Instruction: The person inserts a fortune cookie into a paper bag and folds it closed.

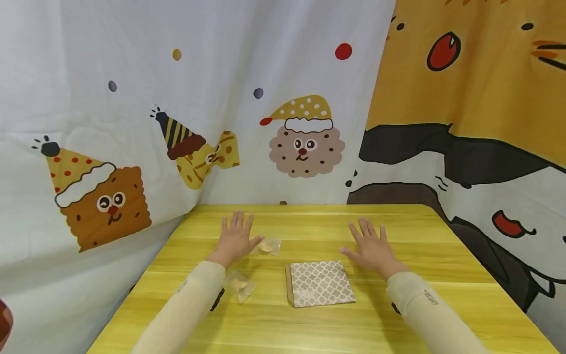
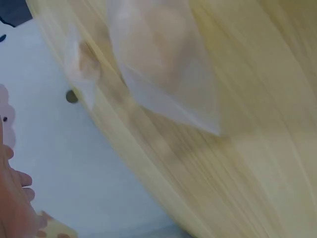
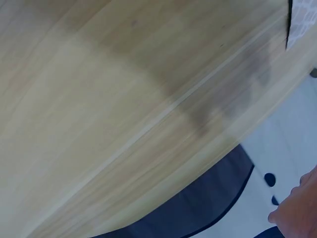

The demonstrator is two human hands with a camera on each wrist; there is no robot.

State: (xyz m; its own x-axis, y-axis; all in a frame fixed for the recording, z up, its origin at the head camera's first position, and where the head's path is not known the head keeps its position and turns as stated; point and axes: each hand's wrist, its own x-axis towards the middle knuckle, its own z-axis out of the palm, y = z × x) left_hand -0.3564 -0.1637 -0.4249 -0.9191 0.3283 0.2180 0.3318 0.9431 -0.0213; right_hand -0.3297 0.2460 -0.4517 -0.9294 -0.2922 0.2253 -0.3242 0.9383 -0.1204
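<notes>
My left hand [image 1: 236,240] is held out with its fingers spread, holding nothing. Just right of its thumb lies a small clear packet [image 1: 268,247] with a pale round piece inside. A second clear packet [image 1: 240,286] with similar pale contents lies beside the left wrist; it looms large in the left wrist view [image 2: 158,59]. On the right, my right hand [image 1: 370,250] is likewise spread and holds nothing. Between the hands, nearer to me, a flat paper packet [image 1: 322,283] with a grey-and-white lattice pattern and a brown side lies on the table.
The yellow wood-grain table [image 1: 309,329] has its far edge against a hanging cloth [image 1: 221,44] printed with cartoon biscuits and animals. The cloth also runs along the left side. Both forearms reach in over the table from the near side.
</notes>
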